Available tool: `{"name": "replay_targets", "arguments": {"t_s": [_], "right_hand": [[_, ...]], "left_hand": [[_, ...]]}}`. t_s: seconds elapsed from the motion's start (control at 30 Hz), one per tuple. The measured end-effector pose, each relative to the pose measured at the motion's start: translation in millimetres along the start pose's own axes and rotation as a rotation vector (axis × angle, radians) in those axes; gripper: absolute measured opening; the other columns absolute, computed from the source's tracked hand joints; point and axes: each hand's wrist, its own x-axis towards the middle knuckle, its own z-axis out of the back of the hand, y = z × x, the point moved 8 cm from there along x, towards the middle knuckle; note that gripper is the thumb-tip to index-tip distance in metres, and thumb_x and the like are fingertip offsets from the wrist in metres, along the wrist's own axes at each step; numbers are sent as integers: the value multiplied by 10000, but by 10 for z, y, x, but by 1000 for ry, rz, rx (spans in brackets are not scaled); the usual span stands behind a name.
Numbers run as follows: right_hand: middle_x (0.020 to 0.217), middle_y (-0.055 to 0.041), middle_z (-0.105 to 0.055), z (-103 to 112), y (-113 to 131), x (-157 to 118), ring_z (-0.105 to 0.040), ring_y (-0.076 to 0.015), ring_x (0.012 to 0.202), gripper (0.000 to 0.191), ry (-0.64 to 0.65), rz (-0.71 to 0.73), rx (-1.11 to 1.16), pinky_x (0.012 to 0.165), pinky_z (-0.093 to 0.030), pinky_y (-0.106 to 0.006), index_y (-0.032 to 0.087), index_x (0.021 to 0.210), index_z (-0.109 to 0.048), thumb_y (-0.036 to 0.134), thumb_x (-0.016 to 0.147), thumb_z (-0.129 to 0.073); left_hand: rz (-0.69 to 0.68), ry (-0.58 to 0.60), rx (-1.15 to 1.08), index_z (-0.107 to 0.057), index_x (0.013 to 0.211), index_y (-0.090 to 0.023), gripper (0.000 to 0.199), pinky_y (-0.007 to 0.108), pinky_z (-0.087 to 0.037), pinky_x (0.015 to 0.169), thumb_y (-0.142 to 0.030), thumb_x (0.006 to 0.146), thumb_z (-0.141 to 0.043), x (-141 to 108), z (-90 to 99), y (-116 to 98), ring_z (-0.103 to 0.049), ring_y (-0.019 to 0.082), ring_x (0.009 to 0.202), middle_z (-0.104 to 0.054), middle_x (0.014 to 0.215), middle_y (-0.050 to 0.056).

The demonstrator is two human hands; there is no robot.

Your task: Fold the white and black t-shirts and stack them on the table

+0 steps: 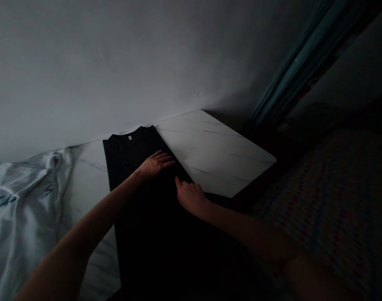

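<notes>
"Where is the black T-shirt (153, 234) lying?"

"It is lying lengthwise on the marble-patterned surface (216, 159), and a crumpled white garment (21, 221) is resting to its left."

"And the hands?"

"Both are on the shirt. The left grip (155, 165) is spread open, pinching nothing. The right grip (191, 197) is pressing down just beside it, forefinger extended, and seems to be holding the cloth flat."

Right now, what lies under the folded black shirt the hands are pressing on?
The folded black shirt lies on a white marble-patterned tabletop, which shows on both sides of it. Whatever is directly beneath the shirt is covered and cannot be seen.
</notes>
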Motion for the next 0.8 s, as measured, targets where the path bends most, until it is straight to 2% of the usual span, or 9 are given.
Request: {"name": "replay_targets", "arguments": {"t_s": [0.17,0.27,0.37,0.5,0.53,0.6,0.67,0.73,0.8], "right_hand": [[984,-180,-724,28,-144,-432,-736,-244,852,524,65,-28,-17,680,-578,-312,127,1449,-462,52,931,-436],[973,-169,-724,91,-238,-645,-735,-243,835,473,87,-76,-30,656,-568,-303,140,1373,-529,19,928,-420],[1000,-154,-722,192,-257,-730,-734,-236,834,376,71,-89,7,658,-554,-295,157,1264,-595,50,955,-408],[1030,-108,-737,164,-186,-599,-717,-239,918,255,155,131,233,742,-541,-292,180,1164,-667,278,949,-572],[1032,-97,-741,157,-221,-520,-711,-232,937,251,138,158,292,772,-537,-294,184,1139,-685,307,955,-566],[1107,-94,-729,170,-368,-321,-690,-208,1006,273,-4,148,366,854,-524,-301,183,1161,-688,261,989,-491],[1287,-117,-660,162,-469,-143,-628,-195,1161,338,-178,183,382,973,-490,-322,167,1269,-637,176,990,-448],[1440,-130,-553,71,-432,-30,-514,-190,1324,409,-234,325,370,1093,-419,-361,157,1371,-564,140,979,-450],[1500,-131,-492,-38,-380,6,-428,-195,1404,427,-219,434,356,1160,-351,-403,152,1405,-532,164,985,-460]], "left_hand": [[-138,47,-91,-460,1463,-350,611,510,-225,1216,-148,891,-533,-95,20,-394,-371,247,1448,-423,1565,37],[-181,47,-109,-439,1480,-342,619,527,-253,1205,-159,895,-529,-137,60,-686,-379,265,1443,-412,1571,43],[-220,10,-141,-485,1453,-304,559,489,-330,1180,-161,913,-507,-135,106,-973,-428,261,1411,-472,1531,48],[-166,-15,-137,-521,1422,-280,551,493,-398,1136,-154,886,-554,-141,93,-1122,-448,275,1395,-495,1512,66],[-150,-13,-128,-512,1427,-284,567,510,-400,1132,-160,878,-569,-161,81,-1135,-445,281,1397,-484,1519,71],[-126,-17,-111,-503,1432,-277,575,538,-400,1126,-173,872,-583,-227,64,-1166,-440,294,1399,-473,1525,89],[-111,-39,-89,-531,1407,-243,540,548,-401,1125,-189,873,-591,-312,65,-1223,-439,310,1396,-487,1508,121],[-108,-78,-64,-568,1366,-203,488,537,-409,1124,-204,880,-597,-398,81,-1313,-452,321,1383,-527,1461,151],[-120,-121,-44,-583,1344,-185,445,513,-430,1115,-204,898,-582,-474,104,-1429,-476,312,1363,-566,1410,163]]}}
